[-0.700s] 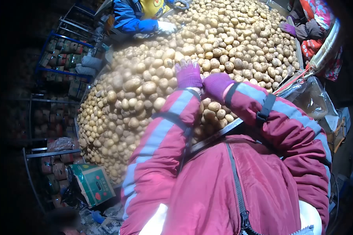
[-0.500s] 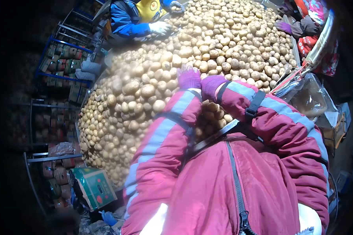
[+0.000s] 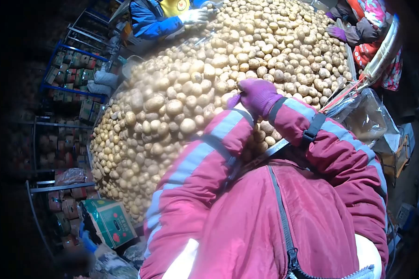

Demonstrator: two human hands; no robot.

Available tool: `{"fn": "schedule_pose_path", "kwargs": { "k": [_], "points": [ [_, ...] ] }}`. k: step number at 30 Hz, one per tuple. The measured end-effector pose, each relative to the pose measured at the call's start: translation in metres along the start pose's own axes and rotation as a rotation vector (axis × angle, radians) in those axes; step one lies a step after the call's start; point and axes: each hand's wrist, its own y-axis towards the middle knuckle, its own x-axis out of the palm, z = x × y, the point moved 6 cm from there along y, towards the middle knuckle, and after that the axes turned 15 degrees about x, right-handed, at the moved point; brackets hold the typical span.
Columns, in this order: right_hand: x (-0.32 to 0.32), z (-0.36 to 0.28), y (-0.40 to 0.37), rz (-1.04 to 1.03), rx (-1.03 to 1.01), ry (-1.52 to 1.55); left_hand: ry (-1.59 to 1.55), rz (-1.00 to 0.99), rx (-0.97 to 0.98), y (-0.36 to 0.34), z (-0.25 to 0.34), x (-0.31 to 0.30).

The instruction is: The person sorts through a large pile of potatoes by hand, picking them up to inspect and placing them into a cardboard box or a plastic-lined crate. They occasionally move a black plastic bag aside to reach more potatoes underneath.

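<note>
A large heap of potatoes (image 3: 174, 108) spreads in front of me and up to the far side. My right hand (image 3: 258, 95), in a purple knit glove, is over the near part of the heap with its fingers curled; what it holds, if anything, is hidden. Just left of it and partly behind it is my left hand (image 3: 235, 101), of which only a little of the purple glove shows, its fingers hidden. The two hands touch or overlap. Several more potatoes (image 3: 264, 132) lie below my wrists, beside the metal edge (image 3: 275, 148) near my jacket.
Across the heap a person in blue sleeves reaches in with a white-gloved hand (image 3: 194, 16). At the far right is another person's purple-gloved hand (image 3: 336, 33). A green carton (image 3: 109, 223) stands at lower left, near blue racks (image 3: 74, 93). A plastic-lined box (image 3: 368, 116) is at right.
My right hand has risen and curled, and now covers part of my left hand, which has shifted right and turned. The blue-sleeved person's hand has moved up and right.
</note>
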Motion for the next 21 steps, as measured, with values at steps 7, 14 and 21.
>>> {"fn": "schedule_pose_path", "kwargs": {
  "k": [7,14,21],
  "points": [
    [0.005,-0.010,-0.002,-0.085,-0.246,-0.113,-0.023,0.352,0.163,0.003,0.021,0.013],
    [-0.025,-0.038,-0.025,-0.032,-0.232,0.118,-0.007,0.602,0.268,0.006,-0.013,0.035],
    [-0.037,-0.037,-0.024,0.018,-0.225,0.343,0.117,0.814,-0.001,0.010,-0.061,-0.060]
  ]
}}
